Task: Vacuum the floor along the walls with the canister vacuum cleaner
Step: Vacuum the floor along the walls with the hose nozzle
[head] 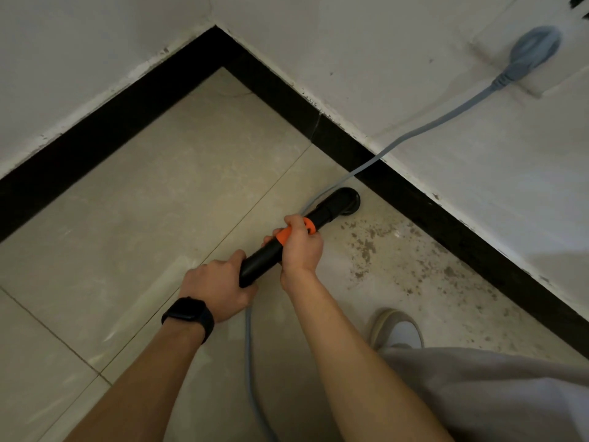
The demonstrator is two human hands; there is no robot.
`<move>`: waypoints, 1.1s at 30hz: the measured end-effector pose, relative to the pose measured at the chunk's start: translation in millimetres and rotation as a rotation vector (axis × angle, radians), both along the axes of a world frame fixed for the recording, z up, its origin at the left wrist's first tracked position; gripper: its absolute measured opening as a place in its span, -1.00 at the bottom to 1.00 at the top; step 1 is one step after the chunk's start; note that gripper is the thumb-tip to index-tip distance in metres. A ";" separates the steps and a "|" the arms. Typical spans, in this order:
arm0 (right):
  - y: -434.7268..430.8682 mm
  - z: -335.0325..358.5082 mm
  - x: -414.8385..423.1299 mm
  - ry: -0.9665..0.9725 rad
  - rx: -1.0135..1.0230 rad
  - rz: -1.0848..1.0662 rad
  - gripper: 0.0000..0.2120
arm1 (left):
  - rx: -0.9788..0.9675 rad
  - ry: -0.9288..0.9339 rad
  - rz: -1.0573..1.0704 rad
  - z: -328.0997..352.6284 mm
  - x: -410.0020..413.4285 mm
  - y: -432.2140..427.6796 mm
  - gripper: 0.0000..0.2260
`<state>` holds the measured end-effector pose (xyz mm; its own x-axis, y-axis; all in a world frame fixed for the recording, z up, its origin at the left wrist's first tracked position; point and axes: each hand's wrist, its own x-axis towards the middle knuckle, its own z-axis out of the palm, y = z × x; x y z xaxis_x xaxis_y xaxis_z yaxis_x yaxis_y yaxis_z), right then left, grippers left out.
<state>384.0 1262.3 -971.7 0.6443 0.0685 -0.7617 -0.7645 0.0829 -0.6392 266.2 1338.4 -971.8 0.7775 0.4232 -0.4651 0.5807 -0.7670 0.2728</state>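
Note:
A black vacuum wand [261, 261] with an orange collar [283, 233] slants from the frame's middle toward the right wall. Its round black nozzle [345, 200] rests on the tiled floor [159, 199] close to the black skirting [408, 189]. My left hand [216, 287], with a dark watch on its wrist, grips the wand's near end. My right hand [301, 247] is wrapped around the wand at the orange collar. Dark dirt specks [366, 247] cover the floor just right of the nozzle, along the wall. The canister is out of sight.
A grey-blue power cord [424, 127] runs from a wall plug [535, 47] at the upper right down past the nozzle, under my hands and toward the bottom edge. My shoe [396, 328] and a grey trouser leg [494, 397] stand at the lower right. White walls meet in a corner at top centre.

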 end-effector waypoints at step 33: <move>-24.6 -0.2 -60.8 -0.029 -0.068 0.030 -0.89 | 0.025 0.000 0.048 -3.2 -60.7 -31.0 -0.74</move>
